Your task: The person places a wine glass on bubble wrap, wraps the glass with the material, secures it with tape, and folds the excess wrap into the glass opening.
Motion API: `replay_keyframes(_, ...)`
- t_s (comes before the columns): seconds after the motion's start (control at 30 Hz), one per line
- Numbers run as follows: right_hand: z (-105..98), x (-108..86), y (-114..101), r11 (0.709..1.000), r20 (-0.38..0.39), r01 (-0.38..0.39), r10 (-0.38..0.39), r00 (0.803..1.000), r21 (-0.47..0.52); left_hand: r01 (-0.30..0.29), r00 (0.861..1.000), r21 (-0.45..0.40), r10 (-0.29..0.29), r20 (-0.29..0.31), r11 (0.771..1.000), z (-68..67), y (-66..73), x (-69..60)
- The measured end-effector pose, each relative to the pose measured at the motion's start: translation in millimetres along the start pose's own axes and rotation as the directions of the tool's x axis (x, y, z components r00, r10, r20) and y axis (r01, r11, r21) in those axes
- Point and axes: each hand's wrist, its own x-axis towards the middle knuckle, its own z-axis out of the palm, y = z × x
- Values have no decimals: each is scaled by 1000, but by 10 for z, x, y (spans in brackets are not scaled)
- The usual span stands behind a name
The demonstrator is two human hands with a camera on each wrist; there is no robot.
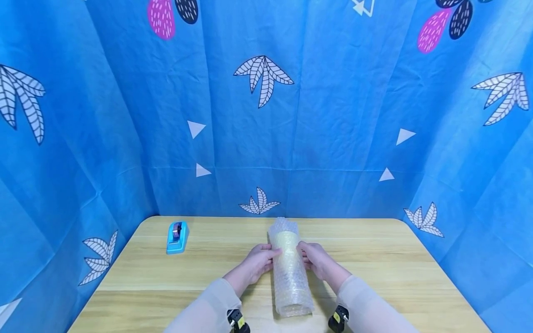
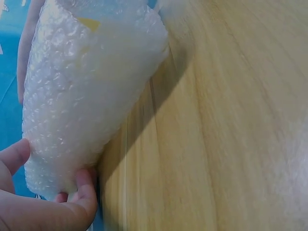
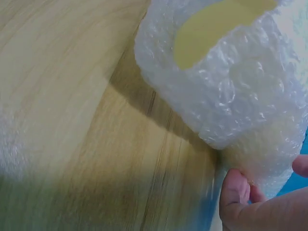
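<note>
A roll of clear bubble wrap lies lengthwise on the table, its near end open and loose. Something pale yellow shows inside the wrap; its kind is hidden. My left hand holds the roll's left side, thumb on top and fingertips low against the side, as the left wrist view also shows. Across from it, my right hand grips the right side in the same way. In the right wrist view, the right fingertips press the lower edge of the wrap.
A blue tape dispenser with a roll of tape stands at the table's back left. The wooden table has rounded far corners. Blue patterned curtains hang behind it and along both sides.
</note>
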Motion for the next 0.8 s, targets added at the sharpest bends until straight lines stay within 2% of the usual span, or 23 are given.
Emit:
replay_keyframes(0.27,-8,-25,-27,999,1,23,-23,1000,-50,-21,998,42,24,-51,999,-24,-28,3)
replay_keyframes(0.8,2,-44,-30,999,15,25,-24,1000,-41,-52,997,43,55,-51,998,-36,-23,-28)
